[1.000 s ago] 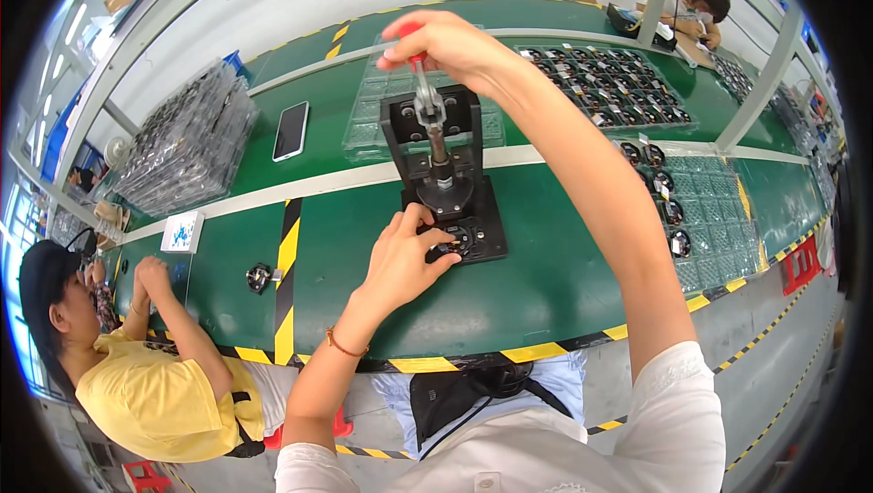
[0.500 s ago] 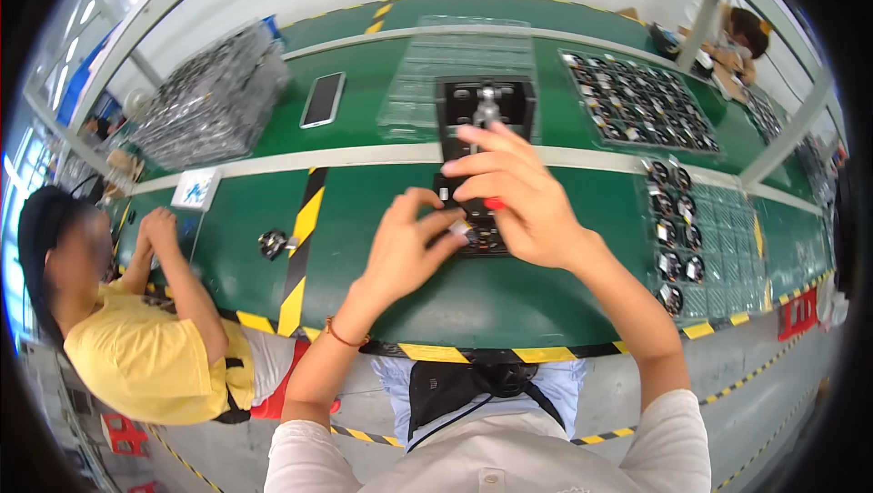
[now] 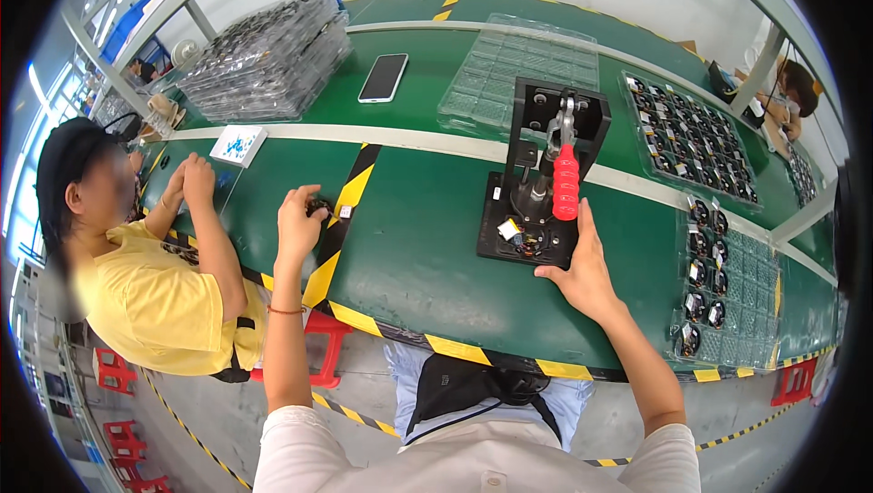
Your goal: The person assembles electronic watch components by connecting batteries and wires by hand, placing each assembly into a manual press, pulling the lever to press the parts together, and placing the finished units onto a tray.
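Note:
A black toggle-clamp fixture (image 3: 523, 206) stands on the green bench, its red handle (image 3: 566, 184) pointing down. In its base sits a small round black part with wires and a white connector (image 3: 509, 229). My right hand (image 3: 587, 270) lies along the right side of the base, thumb and fingers apart, the thumb by the front corner. Over to the left, my left hand (image 3: 298, 225) has its fingers closed round another round black part (image 3: 318, 208); its small white connector shows beside the striped tape. My fingers partly hide this part.
At right lie a partly filled clear tray (image 3: 741, 288) and a fuller tray (image 3: 696, 138) of round parts. Behind the fixture are an empty clear tray (image 3: 518, 70), a phone (image 3: 384, 78) and stacked trays (image 3: 264, 61). A person in yellow (image 3: 164, 306) works at left, near a white box (image 3: 238, 145).
My left hand has moved left from the fixture and taken hold of the loose round part. My right hand has left the red handle and come down beside the base. The view has shifted.

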The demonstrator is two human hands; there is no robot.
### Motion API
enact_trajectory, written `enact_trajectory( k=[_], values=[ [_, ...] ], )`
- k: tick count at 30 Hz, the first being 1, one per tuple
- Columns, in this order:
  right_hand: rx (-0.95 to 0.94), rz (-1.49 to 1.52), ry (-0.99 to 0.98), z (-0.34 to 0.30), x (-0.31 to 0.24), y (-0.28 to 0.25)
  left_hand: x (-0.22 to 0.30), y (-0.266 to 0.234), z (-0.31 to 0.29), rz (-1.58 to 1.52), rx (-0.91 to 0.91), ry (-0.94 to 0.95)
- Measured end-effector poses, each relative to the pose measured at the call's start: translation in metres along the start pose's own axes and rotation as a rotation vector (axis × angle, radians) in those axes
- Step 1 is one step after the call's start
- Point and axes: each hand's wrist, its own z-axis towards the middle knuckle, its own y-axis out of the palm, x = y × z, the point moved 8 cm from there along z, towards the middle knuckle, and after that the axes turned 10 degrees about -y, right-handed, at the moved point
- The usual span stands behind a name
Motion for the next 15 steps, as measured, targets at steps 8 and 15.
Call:
enact_trajectory(
  k=[8,15],
  values=[
    [0.105,0.046,-0.053,0.003,-0.003,-0.011,0.148,0.063,-0.042,-0.96,-0.747,-0.025],
    [0.364,-0.041,-0.867,-0.006,-0.106,-0.08,0.243,0.108,-0.085,-1.037,-1.099,0.132]
  ],
)
